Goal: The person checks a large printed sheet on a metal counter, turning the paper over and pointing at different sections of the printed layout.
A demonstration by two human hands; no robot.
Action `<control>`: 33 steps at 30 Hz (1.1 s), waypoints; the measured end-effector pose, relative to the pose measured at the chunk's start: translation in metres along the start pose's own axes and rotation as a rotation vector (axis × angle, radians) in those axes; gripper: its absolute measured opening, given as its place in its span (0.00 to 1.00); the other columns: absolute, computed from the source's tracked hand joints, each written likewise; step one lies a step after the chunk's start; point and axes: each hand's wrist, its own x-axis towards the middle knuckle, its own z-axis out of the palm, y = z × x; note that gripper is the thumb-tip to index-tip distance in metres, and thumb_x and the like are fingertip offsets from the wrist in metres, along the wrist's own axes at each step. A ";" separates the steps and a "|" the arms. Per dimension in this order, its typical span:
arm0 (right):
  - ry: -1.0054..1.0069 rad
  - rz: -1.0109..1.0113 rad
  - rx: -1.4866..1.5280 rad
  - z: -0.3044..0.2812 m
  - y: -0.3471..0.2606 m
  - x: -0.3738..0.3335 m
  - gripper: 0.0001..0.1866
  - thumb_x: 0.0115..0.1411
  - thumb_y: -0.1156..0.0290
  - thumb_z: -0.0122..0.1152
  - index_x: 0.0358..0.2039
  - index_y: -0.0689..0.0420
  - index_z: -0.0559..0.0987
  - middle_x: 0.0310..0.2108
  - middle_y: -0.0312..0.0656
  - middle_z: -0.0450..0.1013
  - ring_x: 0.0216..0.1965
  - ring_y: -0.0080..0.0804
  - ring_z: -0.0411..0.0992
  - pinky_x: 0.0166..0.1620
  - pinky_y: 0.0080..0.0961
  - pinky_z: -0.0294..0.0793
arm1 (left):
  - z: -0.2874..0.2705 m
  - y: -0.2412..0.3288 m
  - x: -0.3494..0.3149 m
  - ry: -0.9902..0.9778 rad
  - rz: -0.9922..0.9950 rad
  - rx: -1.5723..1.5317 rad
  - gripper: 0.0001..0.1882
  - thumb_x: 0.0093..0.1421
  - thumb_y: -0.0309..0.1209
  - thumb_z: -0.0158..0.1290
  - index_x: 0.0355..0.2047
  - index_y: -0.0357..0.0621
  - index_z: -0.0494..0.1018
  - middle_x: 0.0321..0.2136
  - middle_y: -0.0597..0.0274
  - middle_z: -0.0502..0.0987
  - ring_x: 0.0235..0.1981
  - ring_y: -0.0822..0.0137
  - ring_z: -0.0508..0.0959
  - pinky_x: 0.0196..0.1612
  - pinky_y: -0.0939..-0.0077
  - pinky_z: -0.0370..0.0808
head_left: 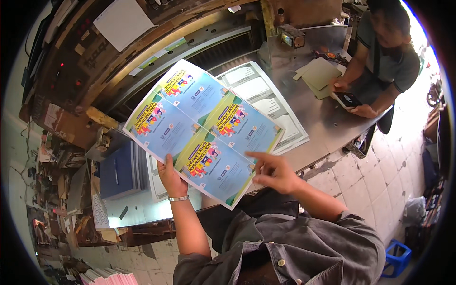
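Note:
My left hand (171,179), with a metal band at the wrist, grips the lower left edge of a large printed sheet (202,127). The sheet tilts above the metal worktop. It carries several repeated panels in light blue, yellow and green, with small cartoon figures. Over the sheet's right edge, my right hand (279,175) has its index finger stretched out and the others bent apart. It holds nothing that I can see, and whether the fingertip touches the paper I cannot tell. Partly hidden behind the sheet lies a pile of grey-and-white printed forms (280,111).
A dark machine (71,90) with a white sheet (122,23) on top stands beyond the worktop (316,147). Blue bound stacks (116,172) sit at left. At right a person (392,61) holds a dark flat object (347,99) beside tan cards (318,76). A blue stool (396,259) stands on the floor.

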 end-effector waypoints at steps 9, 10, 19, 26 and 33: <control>0.607 -0.183 -0.669 -0.074 0.022 0.007 0.37 0.47 0.73 0.73 0.61 0.56 0.73 0.38 0.39 0.74 0.36 0.28 0.70 0.40 0.25 0.71 | -0.013 0.007 0.002 -0.032 -0.075 0.040 0.20 0.69 0.28 0.49 0.60 0.38 0.66 0.54 0.53 0.75 0.51 0.62 0.77 0.54 0.65 0.77; 0.613 -0.170 -0.629 -0.073 0.025 0.009 0.39 0.47 0.72 0.73 0.62 0.56 0.72 0.42 0.42 0.74 0.41 0.34 0.70 0.45 0.29 0.70 | -0.015 0.007 0.004 -0.028 -0.084 0.043 0.20 0.69 0.28 0.49 0.60 0.38 0.66 0.54 0.53 0.75 0.51 0.62 0.77 0.54 0.65 0.77; 0.432 -0.029 -0.723 -0.061 0.012 0.023 0.43 0.46 0.70 0.73 0.65 0.53 0.69 0.38 0.43 0.79 0.44 0.43 0.71 0.54 0.37 0.67 | -0.019 -0.001 0.019 -0.069 -0.136 0.040 0.20 0.69 0.28 0.50 0.60 0.39 0.68 0.54 0.57 0.75 0.51 0.64 0.77 0.53 0.68 0.76; 0.475 0.007 -0.651 -0.053 0.010 0.021 0.31 0.51 0.73 0.66 0.59 0.51 0.76 0.37 0.45 0.79 0.40 0.44 0.75 0.46 0.36 0.74 | -0.012 -0.001 0.028 -0.124 -0.146 0.126 0.22 0.68 0.27 0.49 0.62 0.37 0.65 0.54 0.55 0.75 0.52 0.64 0.77 0.54 0.67 0.75; 0.405 -0.088 -0.671 -0.054 0.022 0.022 0.16 0.54 0.76 0.64 0.44 0.52 0.85 0.39 0.42 0.78 0.36 0.40 0.78 0.40 0.30 0.77 | -0.020 -0.002 0.029 -0.094 -0.271 0.311 0.30 0.66 0.23 0.48 0.68 0.37 0.57 0.53 0.52 0.76 0.48 0.66 0.79 0.47 0.71 0.79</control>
